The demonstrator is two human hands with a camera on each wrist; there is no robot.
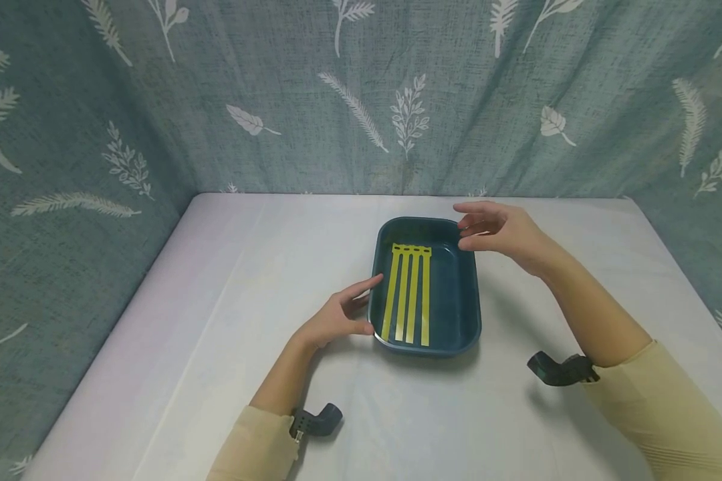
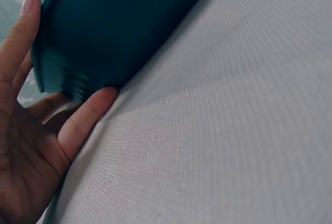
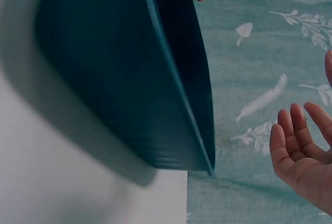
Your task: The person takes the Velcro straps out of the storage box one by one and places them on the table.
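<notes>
A dark teal plastic tray (image 1: 455, 294) sits on the table. Inside it, toward the left, several long yellow strips (image 1: 412, 294) with wider, slotted heads lie side by side, heads at the far end. My left hand (image 1: 334, 316) touches the tray's left side, fingers spread, index fingertip at the rim and thumb near the front corner; the left wrist view shows that thumb against the outer wall (image 2: 119, 27). Over the tray's far right corner hovers my right hand (image 1: 501, 230), fingers loosely bent, holding nothing. In the right wrist view this hand (image 3: 305, 164) is apart from the tray.
A white cloth (image 1: 265, 267) covers the table around the tray. Teal leaf-patterned curtains (image 1: 313, 87) hang behind and along both sides. Each wrist wears a black camera mount, one on the left (image 1: 317, 421) and one on the right (image 1: 561, 369).
</notes>
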